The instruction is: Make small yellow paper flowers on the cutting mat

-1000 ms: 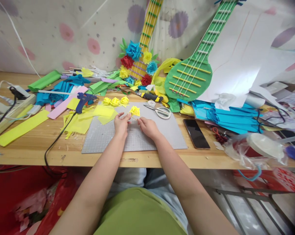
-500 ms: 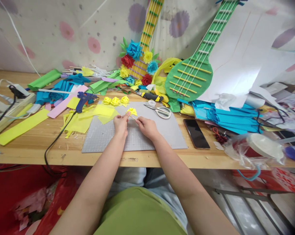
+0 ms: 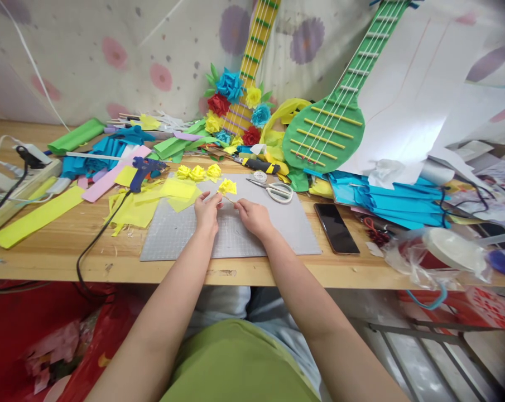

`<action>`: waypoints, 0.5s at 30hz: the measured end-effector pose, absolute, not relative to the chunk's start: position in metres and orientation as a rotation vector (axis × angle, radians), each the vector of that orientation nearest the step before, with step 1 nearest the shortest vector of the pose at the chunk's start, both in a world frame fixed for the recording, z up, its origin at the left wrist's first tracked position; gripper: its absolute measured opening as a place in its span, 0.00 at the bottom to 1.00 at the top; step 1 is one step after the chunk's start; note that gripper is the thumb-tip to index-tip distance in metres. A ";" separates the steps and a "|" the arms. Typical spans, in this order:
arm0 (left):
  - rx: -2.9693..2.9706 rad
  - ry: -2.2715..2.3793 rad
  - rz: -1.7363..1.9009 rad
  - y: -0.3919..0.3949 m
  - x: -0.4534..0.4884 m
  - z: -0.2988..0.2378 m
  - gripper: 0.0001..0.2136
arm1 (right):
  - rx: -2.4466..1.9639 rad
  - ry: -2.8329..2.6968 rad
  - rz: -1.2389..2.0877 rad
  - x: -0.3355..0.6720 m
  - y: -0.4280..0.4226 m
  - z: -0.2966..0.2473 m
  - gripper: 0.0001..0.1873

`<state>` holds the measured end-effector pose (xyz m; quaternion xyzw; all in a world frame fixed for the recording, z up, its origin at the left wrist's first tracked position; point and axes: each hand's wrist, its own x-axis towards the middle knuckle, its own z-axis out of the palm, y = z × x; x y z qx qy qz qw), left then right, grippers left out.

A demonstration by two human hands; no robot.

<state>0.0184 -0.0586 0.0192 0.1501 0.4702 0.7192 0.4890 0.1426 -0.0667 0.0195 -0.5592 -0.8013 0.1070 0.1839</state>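
Observation:
A small yellow paper flower (image 3: 227, 186) on a thin wooden stick is held over the grey cutting mat (image 3: 273, 234). My left hand (image 3: 207, 212) pinches the stick just below the bloom. My right hand (image 3: 254, 216) pinches the stick's lower end, fingers closed. Three finished yellow paper flowers (image 3: 197, 172) lie in a row at the mat's far edge, just beyond my left hand. Yellow paper sheets (image 3: 174, 190) overlap the mat's far left corner.
White-handled scissors (image 3: 273, 191), a tape roll (image 3: 259, 177) and a black-yellow knife (image 3: 256, 165) lie beyond my right hand. A blue glue gun (image 3: 145, 169) with a black cord sits to the left; a phone (image 3: 336, 228) to the right. Two paper guitars (image 3: 323, 134) lean at the back.
The yellow flower dipped toward the mat, then rose again and shifted slightly left. Both hands stayed pinched on the stick with small finger movements.

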 end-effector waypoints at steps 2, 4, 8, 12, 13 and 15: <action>0.345 1.155 1.754 -0.058 0.018 0.019 0.18 | -1.577 -2.248 0.305 0.143 -0.067 0.019 0.17; 0.331 1.157 1.763 -0.057 0.018 0.018 0.19 | -1.570 -2.218 0.310 0.143 -0.067 0.018 0.16; 0.313 1.150 1.767 -0.055 0.018 0.017 0.19 | -1.532 -2.176 0.301 0.143 -0.068 0.018 0.14; 0.309 1.125 1.777 -0.055 0.019 0.016 0.20 | -1.522 -2.192 0.287 0.143 -0.068 0.018 0.13; 0.311 1.114 1.781 -0.055 0.019 0.016 0.20 | -1.531 -2.196 0.284 0.143 -0.068 0.019 0.13; 0.319 1.095 1.785 -0.056 0.019 0.017 0.19 | -1.562 -2.205 0.276 0.142 -0.068 0.019 0.14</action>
